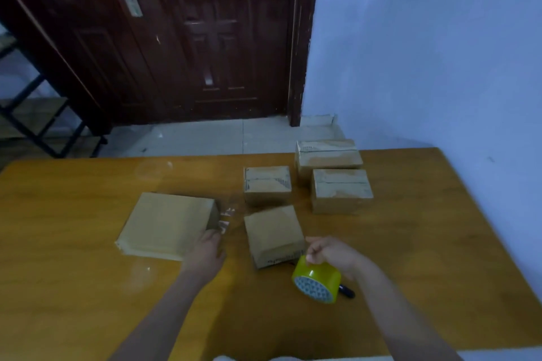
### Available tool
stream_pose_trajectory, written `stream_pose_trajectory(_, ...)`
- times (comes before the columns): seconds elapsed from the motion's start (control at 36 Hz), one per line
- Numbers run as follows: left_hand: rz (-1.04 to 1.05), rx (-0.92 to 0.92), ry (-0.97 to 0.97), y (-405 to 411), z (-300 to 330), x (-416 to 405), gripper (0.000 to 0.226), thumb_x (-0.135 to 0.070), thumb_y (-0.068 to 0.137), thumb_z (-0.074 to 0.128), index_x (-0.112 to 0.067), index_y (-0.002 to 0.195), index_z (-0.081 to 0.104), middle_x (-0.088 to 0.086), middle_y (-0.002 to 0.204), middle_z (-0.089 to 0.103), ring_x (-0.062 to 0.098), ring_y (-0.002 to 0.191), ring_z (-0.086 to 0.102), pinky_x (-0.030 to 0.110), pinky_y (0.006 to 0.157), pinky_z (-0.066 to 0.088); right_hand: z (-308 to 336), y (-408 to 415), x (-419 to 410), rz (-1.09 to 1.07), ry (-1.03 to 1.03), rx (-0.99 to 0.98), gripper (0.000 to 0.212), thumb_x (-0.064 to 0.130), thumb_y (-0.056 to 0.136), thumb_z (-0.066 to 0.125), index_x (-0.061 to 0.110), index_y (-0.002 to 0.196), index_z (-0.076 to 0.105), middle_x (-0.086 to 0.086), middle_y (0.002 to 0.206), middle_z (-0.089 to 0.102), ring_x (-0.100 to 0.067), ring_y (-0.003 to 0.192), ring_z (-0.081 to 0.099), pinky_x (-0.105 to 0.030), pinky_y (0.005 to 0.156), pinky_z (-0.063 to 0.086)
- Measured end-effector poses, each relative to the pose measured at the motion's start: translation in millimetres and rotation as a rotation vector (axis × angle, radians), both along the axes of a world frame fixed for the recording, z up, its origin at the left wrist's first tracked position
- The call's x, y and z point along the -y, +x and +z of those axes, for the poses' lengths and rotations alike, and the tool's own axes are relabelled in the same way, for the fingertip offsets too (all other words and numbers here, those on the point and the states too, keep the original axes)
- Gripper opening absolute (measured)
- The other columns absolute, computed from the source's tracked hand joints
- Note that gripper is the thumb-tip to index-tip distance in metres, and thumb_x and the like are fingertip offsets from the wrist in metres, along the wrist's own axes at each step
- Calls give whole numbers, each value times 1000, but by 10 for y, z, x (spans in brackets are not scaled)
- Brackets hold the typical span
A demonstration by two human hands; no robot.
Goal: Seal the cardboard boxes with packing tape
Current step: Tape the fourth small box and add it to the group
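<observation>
A wide flat cardboard box [167, 224] lies left of centre on the wooden table [73, 243]. My left hand [206, 252] touches its near right corner, where a loose strip of clear tape [225, 218] sticks out. A small box [274, 234] sits just right of that. My right hand [331, 253] grips a yellow roll of packing tape [316, 280] from above, close to the small box's near right corner. Three more boxes stand behind: one [267, 184] in the middle, one [341, 190] to the right, one [327, 155] at the far edge.
A black object [347, 291] lies on the table behind the tape roll. Beyond the table are a dark wooden door [190, 38], a tiled floor and a pale wall on the right. A black metal rack [35, 114] stands at far left.
</observation>
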State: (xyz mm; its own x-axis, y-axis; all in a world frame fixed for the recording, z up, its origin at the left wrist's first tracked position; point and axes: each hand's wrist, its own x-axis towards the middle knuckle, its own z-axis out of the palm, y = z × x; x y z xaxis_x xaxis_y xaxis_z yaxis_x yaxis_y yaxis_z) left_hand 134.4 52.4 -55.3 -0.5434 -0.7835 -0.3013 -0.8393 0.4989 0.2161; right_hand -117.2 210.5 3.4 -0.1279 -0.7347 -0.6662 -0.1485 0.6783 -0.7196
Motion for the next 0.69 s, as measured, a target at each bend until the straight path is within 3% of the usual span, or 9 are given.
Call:
stream_pose_trajectory(0.14,53,-114,91,-127,139,-59,50,-36,101,40,-15,145,31,5,143,40,23,132,36,33,102,39,7,-34,-20,-54,-17,-25,20,5,88,58,14,70,64,-4,153,29,-27,141,23,-41,113,19)
stream_pose_trajectory(0.25,215,-345,554,-358,111,-265,77,-49,95,47,-20,153,6,8,152,32,33,132,40,39,99,41,39,-22,35,-96,5,22,19,6,88,58,14,72,62,-4,151,33,-27,140,25,-41,111,22)
stream_pose_trajectory(0.31,371,-494,790,-413,81,-317,83,-47,92,54,-23,153,4,5,155,27,31,136,35,43,108,36,55,45,72,-67,24,39,17,5,89,56,14,75,60,-14,146,40,-30,136,32,-35,101,29)
stream_pose_trajectory(0.36,442,-621,885,-423,59,-340,85,-37,90,61,-23,153,4,4,153,30,29,135,37,47,109,35,53,117,97,-60,47,43,16,7,89,57,14,75,60,-19,139,47,-31,132,38,-33,93,32)
stream_pose_trajectory(0.47,423,-731,864,-342,73,-342,74,-24,94,59,-21,152,13,-1,139,42,23,127,44,41,104,42,39,188,69,-62,48,60,22,15,83,63,21,62,65,-9,100,66,-23,107,53,-37,91,36)
stream_pose_trajectory(0.56,384,-705,763,-246,60,-277,70,-36,93,56,-20,150,19,2,135,47,23,119,50,35,92,48,6,240,42,-73,29,102,23,5,87,60,15,67,65,-11,127,56,-17,126,42,-38,102,35)
stream_pose_trajectory(0.64,358,-697,616,-118,65,-241,96,-73,74,57,-13,142,28,2,124,50,23,108,55,31,78,52,-34,350,55,-42,-7,57,20,3,85,60,14,69,63,-6,149,37,-17,140,27,-29,103,28)
stream_pose_trajectory(0.67,361,-725,586,-89,58,-248,93,-70,74,59,-10,138,30,5,126,49,25,111,55,36,82,53,-59,387,57,-28,-16,31,18,5,83,61,15,69,63,-4,151,32,-18,140,26,-28,104,26)
stream_pose_trajectory(0.69,379,-766,567,-68,36,-263,75,-52,82,64,-10,134,31,7,128,48,27,115,52,40,89,51,-85,428,64,-16,-22,5,17,6,82,62,15,68,62,-2,153,30,-18,140,27,-28,105,26)
